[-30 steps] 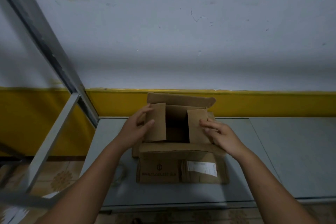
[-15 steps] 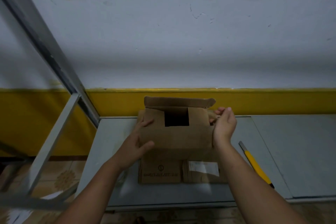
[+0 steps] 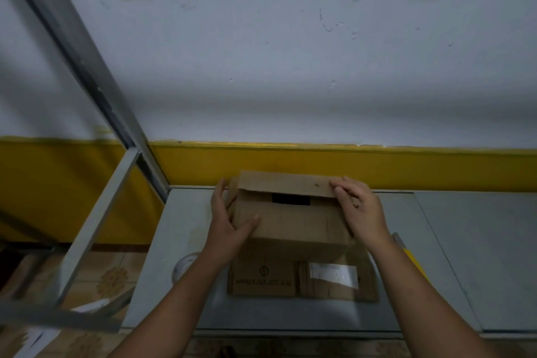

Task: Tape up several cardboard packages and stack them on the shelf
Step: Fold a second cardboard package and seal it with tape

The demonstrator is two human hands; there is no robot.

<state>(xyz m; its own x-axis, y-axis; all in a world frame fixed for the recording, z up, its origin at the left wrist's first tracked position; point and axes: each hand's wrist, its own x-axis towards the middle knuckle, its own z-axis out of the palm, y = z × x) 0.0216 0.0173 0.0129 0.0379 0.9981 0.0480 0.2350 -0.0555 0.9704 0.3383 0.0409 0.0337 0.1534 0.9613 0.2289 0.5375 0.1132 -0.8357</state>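
Cardboard box (image 3: 290,224): left hand (image 3: 229,221), fingers spread, braces 9 o'clock side; right hand (image 3: 360,209), fingers flat, presses 12 o'clock flap (image 3: 287,184). Seat squarely before taping.

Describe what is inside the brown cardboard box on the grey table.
Only a dark gap shows between the flaps of the brown cardboard box; no contents can be made out. The flaps, the left hand and the right hand cover the rest.

The far flap (image 3: 286,186) of the cardboard box (image 3: 293,237) is now folded down toward the near flap (image 3: 290,219), leaving only a thin dark gap. The right hand (image 3: 360,209) has moved from the box's right side onto the far flap's right end. The left hand (image 3: 228,222) reaches farther along the left side.
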